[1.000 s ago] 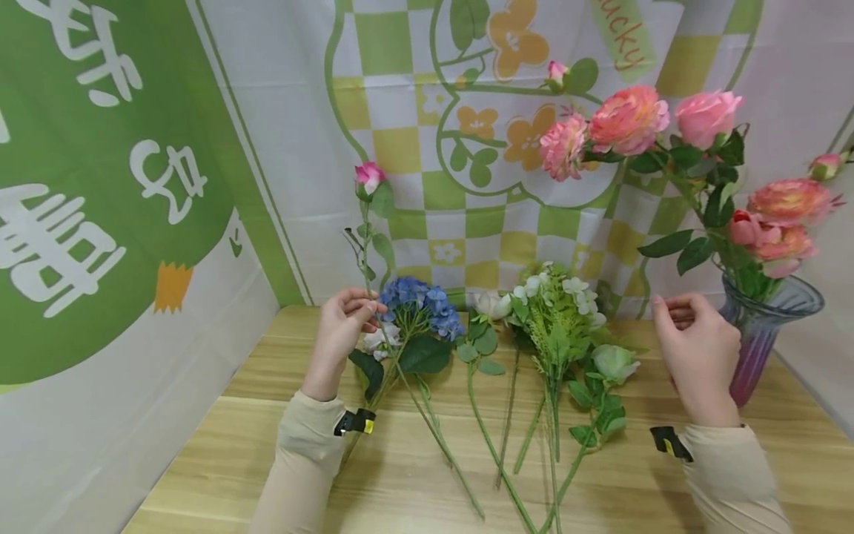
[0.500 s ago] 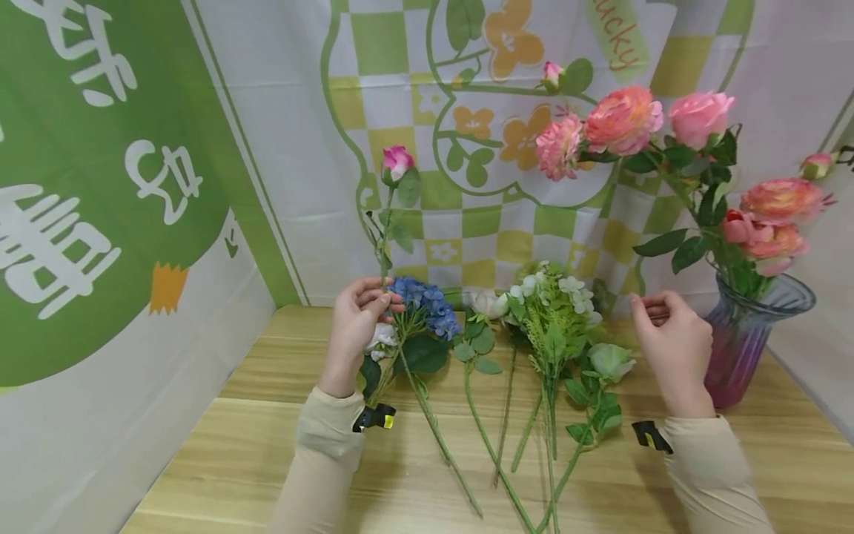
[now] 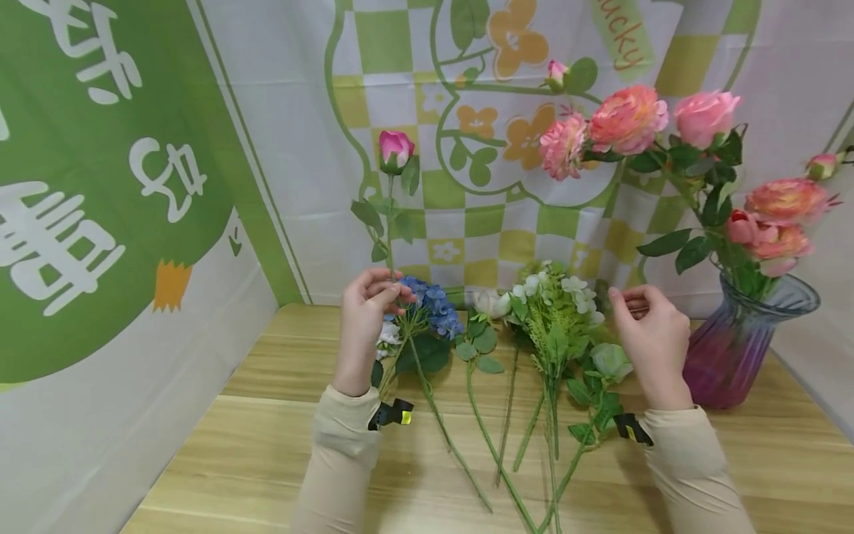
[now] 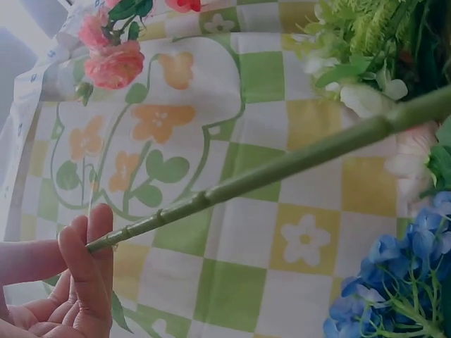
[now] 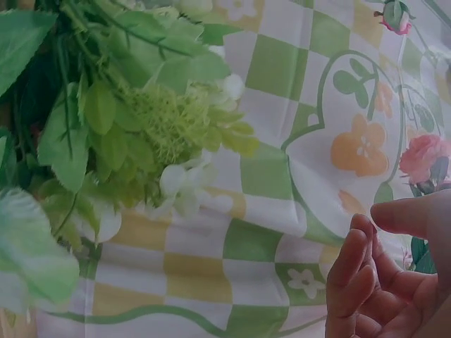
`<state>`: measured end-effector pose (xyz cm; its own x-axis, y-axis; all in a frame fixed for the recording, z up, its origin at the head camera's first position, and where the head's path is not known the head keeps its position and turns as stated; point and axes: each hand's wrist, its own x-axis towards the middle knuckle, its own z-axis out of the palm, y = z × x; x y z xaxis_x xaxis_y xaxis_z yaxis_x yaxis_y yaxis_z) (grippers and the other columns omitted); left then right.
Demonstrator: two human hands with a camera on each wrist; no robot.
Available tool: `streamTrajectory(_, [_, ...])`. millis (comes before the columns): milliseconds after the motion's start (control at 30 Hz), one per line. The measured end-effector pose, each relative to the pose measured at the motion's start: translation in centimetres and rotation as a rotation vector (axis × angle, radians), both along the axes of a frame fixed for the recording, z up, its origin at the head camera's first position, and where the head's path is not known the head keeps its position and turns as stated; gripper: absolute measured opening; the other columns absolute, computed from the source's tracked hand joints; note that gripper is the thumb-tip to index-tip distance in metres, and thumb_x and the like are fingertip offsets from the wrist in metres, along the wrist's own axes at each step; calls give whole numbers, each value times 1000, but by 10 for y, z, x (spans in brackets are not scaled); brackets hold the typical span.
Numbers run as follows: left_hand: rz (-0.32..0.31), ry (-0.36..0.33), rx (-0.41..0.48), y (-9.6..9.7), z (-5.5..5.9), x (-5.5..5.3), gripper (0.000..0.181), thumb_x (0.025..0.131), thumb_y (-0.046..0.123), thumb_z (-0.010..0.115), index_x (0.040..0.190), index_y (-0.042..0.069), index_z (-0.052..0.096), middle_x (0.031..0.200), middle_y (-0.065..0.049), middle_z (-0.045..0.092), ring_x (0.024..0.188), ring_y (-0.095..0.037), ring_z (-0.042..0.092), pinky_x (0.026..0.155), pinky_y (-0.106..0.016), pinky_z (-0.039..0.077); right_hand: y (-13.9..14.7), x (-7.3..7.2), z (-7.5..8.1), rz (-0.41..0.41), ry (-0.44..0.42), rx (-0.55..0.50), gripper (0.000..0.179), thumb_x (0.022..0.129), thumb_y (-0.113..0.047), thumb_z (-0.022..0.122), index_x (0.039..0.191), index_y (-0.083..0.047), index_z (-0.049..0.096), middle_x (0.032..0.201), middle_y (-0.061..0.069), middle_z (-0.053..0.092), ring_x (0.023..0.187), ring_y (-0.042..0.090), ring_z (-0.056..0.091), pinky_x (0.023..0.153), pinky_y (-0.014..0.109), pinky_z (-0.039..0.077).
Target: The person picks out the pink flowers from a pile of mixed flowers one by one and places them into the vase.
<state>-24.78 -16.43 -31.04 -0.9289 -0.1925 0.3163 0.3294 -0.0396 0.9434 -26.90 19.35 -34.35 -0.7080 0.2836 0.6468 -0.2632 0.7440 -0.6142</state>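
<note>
My left hand (image 3: pixel 370 319) pinches the green stem (image 4: pixel 232 184) of a pink rose (image 3: pixel 396 150) between thumb and fingers. The bloom stands upright above the hand, and the stem's lower end slants down to the right over the table. Behind that hand lies a blue hydrangea (image 3: pixel 434 308), partly hidden, with a white flower (image 3: pixel 388 335) beside it. My right hand (image 3: pixel 654 341) is held up with loosely curled fingers and nothing between them. It is between the pale green rose (image 3: pixel 610 361) and the glass vase (image 3: pixel 723 363), overlapping the vase's left side in the head view.
Pink and coral flowers (image 3: pixel 627 119) fill the purple-tinted vase at the right. Along the middle of the wooden table (image 3: pixel 233 445) lie a white rose (image 3: pixel 490 304) and a green-and-white bunch (image 3: pixel 550 319), stems toward the front. A printed cloth (image 3: pixel 460 222) hangs behind.
My left hand has moved right, and the pink rose has swung upright and turned its bloom. My right hand has moved left, away from the vase, uncovering more of it.
</note>
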Motion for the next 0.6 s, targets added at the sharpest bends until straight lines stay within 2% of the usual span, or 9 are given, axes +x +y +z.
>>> streamTrajectory(100, [-7,31,9,2,3,3,17,94,4,56,109,-3,59,83,-6,68,76,-19,70,61,-29,54,-4,-1,1,16,14,-6,35,91,-40,59,89,-6,69,77,13,70,56,-22,36,52,9,34])
streamTrajectory(233, [-10,115,75,3,8,9,18,93,2,56,109,-6,59,82,-5,69,75,-18,70,59,-26,53,-7,-1,3,26,16,-11,36,91,-41,58,89,-7,69,77,12,70,57,-20,38,53,9,34])
streamTrajectory(367, [-14,186,129,6,14,15,19,93,1,56,109,-9,57,82,-4,70,75,-17,70,60,-26,54,-13,-2,4,16,-11,-23,36,91,-43,58,90,-8,69,78,10,70,60,-10,47,56,12,36])
streamTrajectory(500, [-11,185,124,11,17,17,19,92,2,58,107,-10,58,82,0,72,76,-17,71,63,-26,54,-22,-1,6,31,-21,-42,35,91,-41,58,90,-8,68,79,10,69,64,9,56,59,15,39])
streamTrajectory(600, [-12,174,114,16,16,17,19,91,2,59,107,-10,58,82,1,73,78,-20,71,65,-26,52,-29,-1,8,48,-8,-57,33,91,-39,60,88,-7,68,78,10,69,64,11,57,59,15,40])
